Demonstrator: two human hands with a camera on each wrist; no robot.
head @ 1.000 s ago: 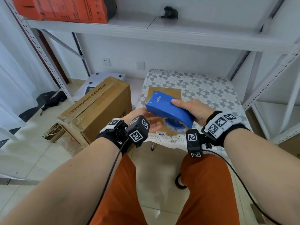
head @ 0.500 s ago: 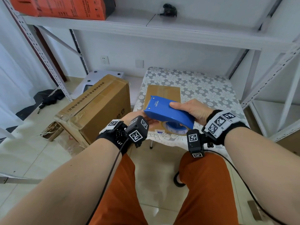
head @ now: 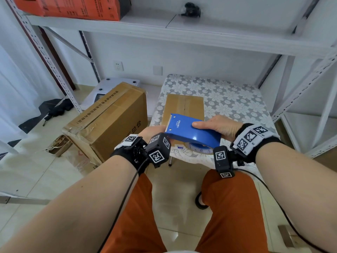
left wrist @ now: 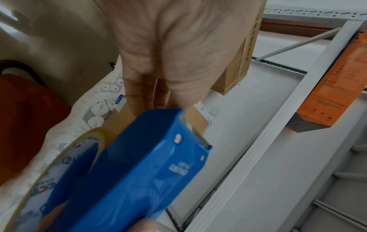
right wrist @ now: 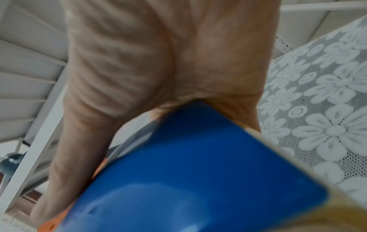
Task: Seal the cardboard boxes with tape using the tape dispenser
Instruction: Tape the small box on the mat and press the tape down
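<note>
The right hand [head: 221, 127] wraps its fingers around the rear of a blue plastic tape dispenser [head: 189, 131], holding it just above a small flat brown cardboard box [head: 184, 108] on the white floral lace-covered table [head: 235, 99]. At the dispenser's toothed front end, the left hand [head: 152, 131] reaches under the blade; whether its fingers pinch the clear tape there, I cannot tell. Left of the grip, a large brown cardboard box [head: 109, 121] stands on the tiled floor.
</note>
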